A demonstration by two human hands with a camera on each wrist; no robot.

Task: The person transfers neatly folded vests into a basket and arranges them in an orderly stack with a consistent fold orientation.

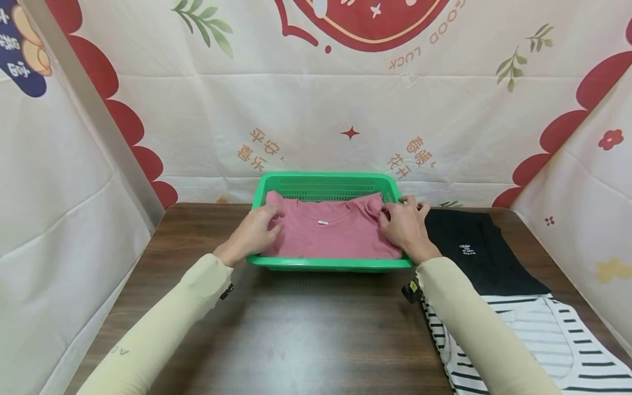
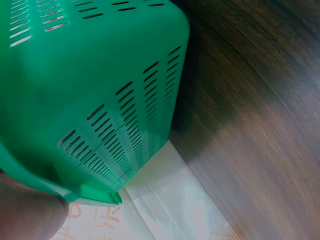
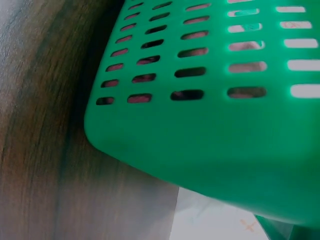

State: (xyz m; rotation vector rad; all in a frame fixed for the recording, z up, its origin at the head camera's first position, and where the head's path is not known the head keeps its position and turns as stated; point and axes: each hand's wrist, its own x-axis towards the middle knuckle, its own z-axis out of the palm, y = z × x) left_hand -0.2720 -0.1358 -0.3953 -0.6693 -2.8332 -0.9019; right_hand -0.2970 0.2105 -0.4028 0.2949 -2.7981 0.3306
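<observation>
A pink T-shirt (image 1: 328, 233) lies folded in a green plastic basket (image 1: 331, 263), its neckline and small white label facing up. At the basket's left side my left hand (image 1: 254, 230) reaches over the rim, with curled fingers and thumb holding the shirt's left edge. My right hand (image 1: 407, 227) comes over the right rim and pinches the shirt near its right shoulder. In the left wrist view the slotted basket wall (image 2: 100, 95) fills much of the picture, with part of the left hand (image 2: 30, 210) at the rim. Pink cloth shows through the slots in the right wrist view.
The basket stands at the back of a dark wooden table (image 1: 296, 329), close to a printed white curtain (image 1: 306, 120). To the right lie a folded black garment (image 1: 479, 252) and a black-and-white striped garment (image 1: 538, 334), partly under my right forearm.
</observation>
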